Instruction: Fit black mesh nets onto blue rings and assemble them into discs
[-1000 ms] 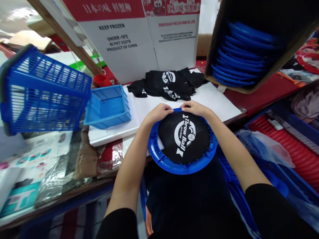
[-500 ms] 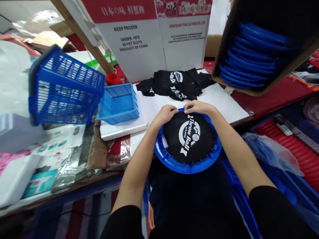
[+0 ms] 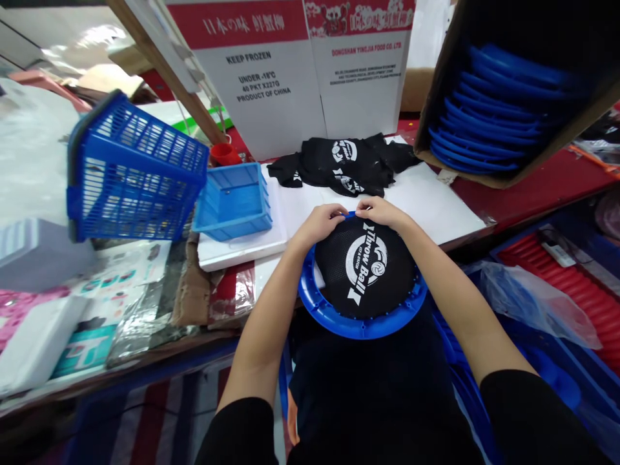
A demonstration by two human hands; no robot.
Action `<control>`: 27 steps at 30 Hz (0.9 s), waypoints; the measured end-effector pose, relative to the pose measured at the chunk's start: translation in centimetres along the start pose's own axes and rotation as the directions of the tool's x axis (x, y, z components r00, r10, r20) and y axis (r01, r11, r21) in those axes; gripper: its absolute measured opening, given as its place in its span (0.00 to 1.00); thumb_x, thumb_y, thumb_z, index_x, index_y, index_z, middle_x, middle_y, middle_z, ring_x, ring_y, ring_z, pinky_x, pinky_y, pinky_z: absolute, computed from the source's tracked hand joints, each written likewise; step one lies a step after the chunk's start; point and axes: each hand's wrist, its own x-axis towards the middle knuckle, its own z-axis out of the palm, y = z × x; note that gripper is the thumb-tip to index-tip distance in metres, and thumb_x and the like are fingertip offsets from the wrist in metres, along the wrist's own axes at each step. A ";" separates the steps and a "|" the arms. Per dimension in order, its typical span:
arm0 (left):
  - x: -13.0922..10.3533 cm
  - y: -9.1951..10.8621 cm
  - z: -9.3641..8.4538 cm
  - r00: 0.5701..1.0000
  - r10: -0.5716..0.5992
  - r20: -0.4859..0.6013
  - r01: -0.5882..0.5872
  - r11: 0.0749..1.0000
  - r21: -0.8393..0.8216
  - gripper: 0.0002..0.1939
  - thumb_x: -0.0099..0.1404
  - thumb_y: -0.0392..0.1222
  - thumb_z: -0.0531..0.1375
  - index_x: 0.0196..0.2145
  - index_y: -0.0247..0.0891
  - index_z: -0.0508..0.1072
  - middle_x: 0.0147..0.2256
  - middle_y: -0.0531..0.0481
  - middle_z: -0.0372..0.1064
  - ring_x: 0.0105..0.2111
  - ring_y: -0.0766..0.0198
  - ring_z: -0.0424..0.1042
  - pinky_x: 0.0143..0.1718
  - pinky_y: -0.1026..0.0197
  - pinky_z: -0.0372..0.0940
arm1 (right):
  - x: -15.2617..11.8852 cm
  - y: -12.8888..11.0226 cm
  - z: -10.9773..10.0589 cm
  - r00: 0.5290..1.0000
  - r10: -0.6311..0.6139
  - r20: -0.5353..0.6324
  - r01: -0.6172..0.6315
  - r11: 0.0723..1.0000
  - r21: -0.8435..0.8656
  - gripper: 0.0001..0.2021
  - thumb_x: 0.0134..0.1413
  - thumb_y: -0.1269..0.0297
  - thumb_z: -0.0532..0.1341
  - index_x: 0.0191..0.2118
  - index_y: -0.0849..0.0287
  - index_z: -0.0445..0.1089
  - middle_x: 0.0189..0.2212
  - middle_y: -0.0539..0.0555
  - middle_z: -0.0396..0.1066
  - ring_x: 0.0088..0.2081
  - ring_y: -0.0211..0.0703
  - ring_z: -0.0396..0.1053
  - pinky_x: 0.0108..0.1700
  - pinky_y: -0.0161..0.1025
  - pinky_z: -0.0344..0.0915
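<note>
A round blue ring point(image 3: 363, 327) with black mesh fabric point(image 3: 339, 271) inside it rests at the table edge, over my lap. White "Throw Ball" print shows on the mesh. My left hand point(image 3: 323, 221) grips the ring's far rim with bent fingers. Just to its right, my right hand point(image 3: 380, 210) pinches the same rim, with the mesh edge at its fingertips. At the ring's left side a gap shows between mesh and rim. Beyond both hands, more black printed fabric pieces point(image 3: 343, 161) lie in a pile on the white board.
A light blue tray point(image 3: 232, 200) and a tilted blue basket point(image 3: 140, 174) stand at left. White cartons point(image 3: 271, 123) rise behind. At upper right, an open box point(image 3: 513, 181) holds stacked blue rings point(image 3: 489, 116). Red ribbed parts point(image 3: 576, 297) lie in a crate at right.
The view has shifted slightly. My right hand has moved a little to the left along the far rim, and the mesh there lies slightly differently. Both hands still hold the ring.
</note>
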 end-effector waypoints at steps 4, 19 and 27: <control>-0.2 0.2 0.3 0.971 0.229 -0.072 -0.221 0.969 0.113 0.11 0.72 0.38 0.58 0.43 0.39 0.82 0.47 0.43 0.78 0.48 0.55 0.76 0.56 0.51 0.70 | 0.3 0.5 0.5 0.996 -0.085 -0.021 0.082 0.991 -0.102 0.06 0.57 0.66 0.62 0.30 0.57 0.72 0.31 0.50 0.72 0.38 0.43 0.69 0.46 0.40 0.65; -0.6 0.7 0.8 0.973 0.230 0.016 -0.216 0.886 0.411 0.14 0.76 0.38 0.55 0.45 0.34 0.81 0.54 0.36 0.77 0.53 0.49 0.76 0.57 0.46 0.71 | -4.6 -0.1 -4.6 0.996 -0.088 -0.017 0.084 0.981 -0.177 0.15 0.65 0.53 0.60 0.43 0.59 0.77 0.44 0.58 0.80 0.48 0.53 0.74 0.52 0.47 0.70; -0.7 0.9 0.9 0.961 0.278 0.016 -0.261 0.880 0.398 0.18 0.78 0.44 0.55 0.58 0.40 0.76 0.72 0.39 0.60 0.72 0.46 0.59 0.71 0.37 0.54 | -6.0 1.8 -3.3 0.989 -0.116 -0.089 0.088 0.959 -0.268 0.10 0.62 0.61 0.61 0.39 0.56 0.80 0.48 0.60 0.81 0.53 0.55 0.75 0.63 0.54 0.67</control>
